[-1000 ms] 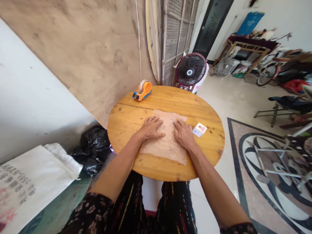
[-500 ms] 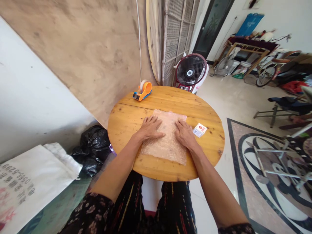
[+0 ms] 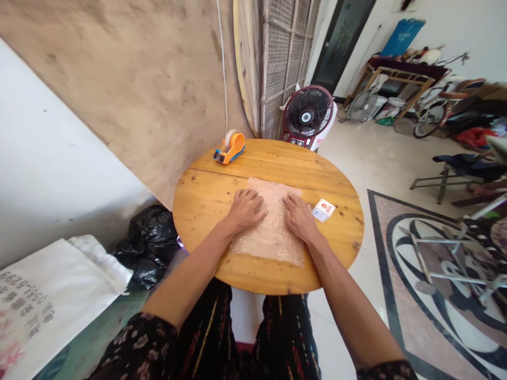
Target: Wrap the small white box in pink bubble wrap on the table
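A clear sheet of bubble wrap (image 3: 273,232) lies flat on a round wooden table (image 3: 253,279). My left hand (image 3: 246,208) rests palm down over its left side, the fingers slightly bent and the thumb apart, pointing inward. On the right side of the sheet, my right hand (image 3: 299,215) presses down with its fingers a little curved. Neither hand appears to grip anything. Just right of my right hand is a small white and red card-like packet (image 3: 324,209). An orange tape dispenser (image 3: 230,148) with a tape roll stands at the table's far left edge.
A maroon fan (image 3: 307,113) stands behind the table. Left of the table are black plastic bags (image 3: 148,237) and a white printed sack (image 3: 59,295). To the right are a folding stool (image 3: 451,174), a metal frame (image 3: 459,258) and a bicycle (image 3: 431,113).
My left hand's fingers have drawn in from a wider, flatter spread. The right hand stays in nearly the same place on the bubble wrap. The view has shifted slightly.
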Tool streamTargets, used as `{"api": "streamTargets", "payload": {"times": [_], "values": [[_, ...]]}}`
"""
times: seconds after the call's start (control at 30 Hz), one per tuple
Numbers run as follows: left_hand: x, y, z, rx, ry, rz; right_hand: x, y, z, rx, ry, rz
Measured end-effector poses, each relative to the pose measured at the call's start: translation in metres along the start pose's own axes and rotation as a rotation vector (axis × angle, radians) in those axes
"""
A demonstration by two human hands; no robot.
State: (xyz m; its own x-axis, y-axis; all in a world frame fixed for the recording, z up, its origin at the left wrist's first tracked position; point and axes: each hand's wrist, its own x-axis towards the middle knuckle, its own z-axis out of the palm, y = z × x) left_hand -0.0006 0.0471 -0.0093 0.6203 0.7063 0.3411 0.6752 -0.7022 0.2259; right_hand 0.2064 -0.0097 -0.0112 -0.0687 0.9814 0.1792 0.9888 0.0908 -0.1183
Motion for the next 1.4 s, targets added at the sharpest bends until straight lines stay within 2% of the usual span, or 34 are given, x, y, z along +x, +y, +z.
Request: {"api": "streamTargets", "payload": {"times": [0.17, 0.23, 0.37, 0.47, 0.73, 0.83, 1.03, 1.2, 1.4], "values": [[0.003, 0.0, 0.006, -0.112, -0.002, 0.216, 0.0, 0.0, 0.0, -0.005, 0.01, -0.003], [0.002, 0.0, 0.007, -0.14, -0.042, 0.245, 0.0, 0.0, 0.001, -0.003, 0.004, -0.005], [-0.001, 0.001, 0.006, -0.134, -0.162, 0.195, 0.001, 0.0, 0.002, -0.007, -0.002, 0.005], [-0.001, 0.001, 0.006, -0.13, -0.201, 0.173, 0.0, 0.0, 0.003, -0.001, 0.031, 0.0], [0.0, 0.0, 0.004, -0.127, -0.206, 0.146, -0.007, -0.008, -0.002, -0.017, 0.113, -0.031], [0.0, -0.001, 0.004, -0.124, -0.202, 0.153, -0.009, -0.009, -0.004, -0.048, 0.093, -0.072], [0.001, -0.003, 0.005, -0.152, -0.204, 0.162, -0.008, -0.005, 0.0, -0.074, 0.081, -0.024], [0.002, -0.004, 0.005, -0.152, -0.216, 0.146, -0.009, -0.006, -0.005, -0.021, 0.191, -0.034], [0.001, -0.005, 0.007, -0.141, -0.199, 0.153, -0.016, 0.006, -0.025, 0.034, 0.353, -0.004]]}}
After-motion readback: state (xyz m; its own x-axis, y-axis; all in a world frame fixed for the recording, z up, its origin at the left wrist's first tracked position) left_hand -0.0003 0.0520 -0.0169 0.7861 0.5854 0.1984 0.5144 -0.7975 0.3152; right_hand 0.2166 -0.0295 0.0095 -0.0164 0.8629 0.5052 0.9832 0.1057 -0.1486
